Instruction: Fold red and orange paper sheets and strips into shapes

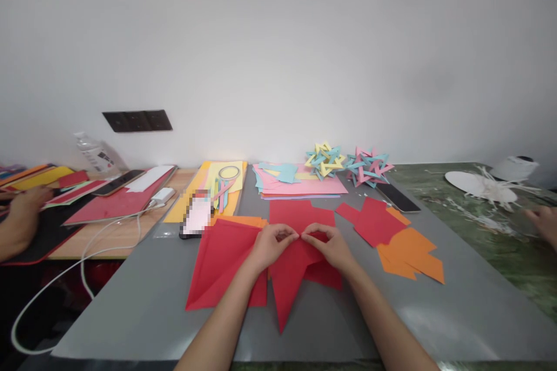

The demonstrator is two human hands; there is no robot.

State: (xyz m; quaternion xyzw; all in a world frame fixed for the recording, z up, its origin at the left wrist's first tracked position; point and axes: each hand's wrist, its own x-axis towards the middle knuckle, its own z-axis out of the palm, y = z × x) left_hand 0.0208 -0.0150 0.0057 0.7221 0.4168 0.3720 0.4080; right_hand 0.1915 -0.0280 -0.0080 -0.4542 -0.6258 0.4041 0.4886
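My left hand and my right hand meet over the middle of the grey mat, thumbs and fingers pinched close together. Both pinch the upper edge of a piece of red paper, whose long point hangs toward me. More red paper lies flat behind and beneath my fingers. Beside my left forearm is a large creased red sheet, with an orange sheet showing under its far edge. To the right of my hands lie red cut pieces and orange cut pieces.
Two woven paper stars, one yellow-blue and one pink-blue, stand near the wall beside stacked pastel paper. Phones, scissors and a white cable are around. Other people's hands show at left and right.
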